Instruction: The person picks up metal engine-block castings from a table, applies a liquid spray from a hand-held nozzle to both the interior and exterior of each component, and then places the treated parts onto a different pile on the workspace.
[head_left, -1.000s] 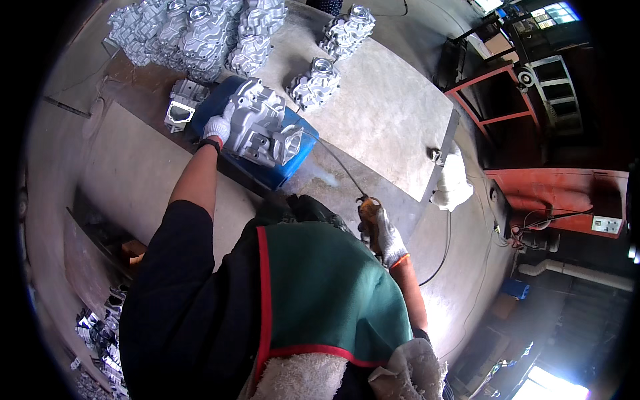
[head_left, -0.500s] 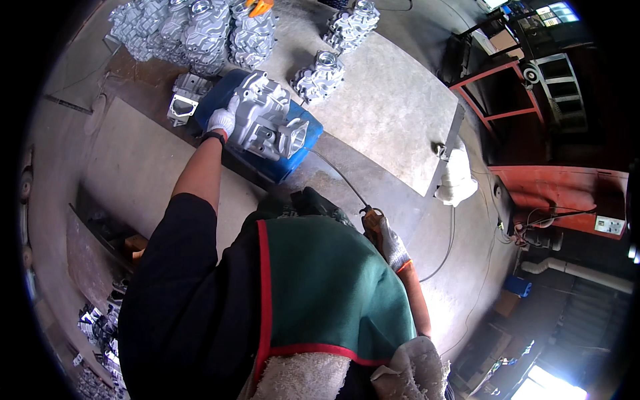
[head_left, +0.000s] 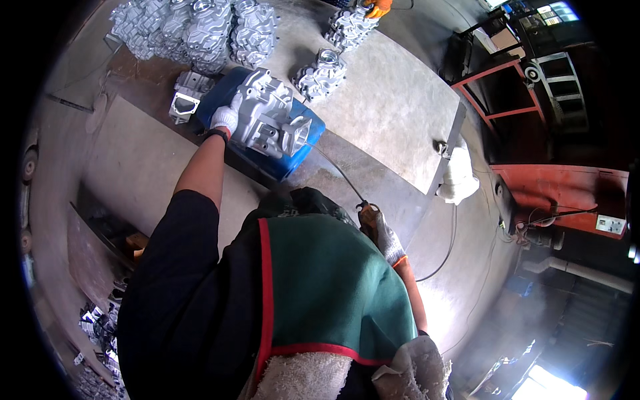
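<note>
My left hand [head_left: 227,118], in a white glove, grips the near side of a silver cast-metal housing [head_left: 270,115] that rests on a blue drum [head_left: 267,143] lying on its side. My right hand [head_left: 380,230], in a grey glove with an orange cuff, is closed on the handle of a thin-nozzled air tool [head_left: 363,208]. The long nozzle [head_left: 333,170] points up toward the housing's round opening. A dark hose [head_left: 447,247] trails off from the tool to the right. My green apron [head_left: 327,287] covers the lower middle of the view.
Several more silver castings are heaped at the top left [head_left: 193,27] and on the grey metal table [head_left: 393,113]. Another person's orange-gloved hand [head_left: 378,7] touches castings at the top. A white rag [head_left: 460,177] hangs at the table's corner. Red metal frames [head_left: 507,87] stand to the right.
The view has shifted slightly, so the drum and housing sit a little higher in the frame. My left hand stays on the housing; my right hand keeps the tool.
</note>
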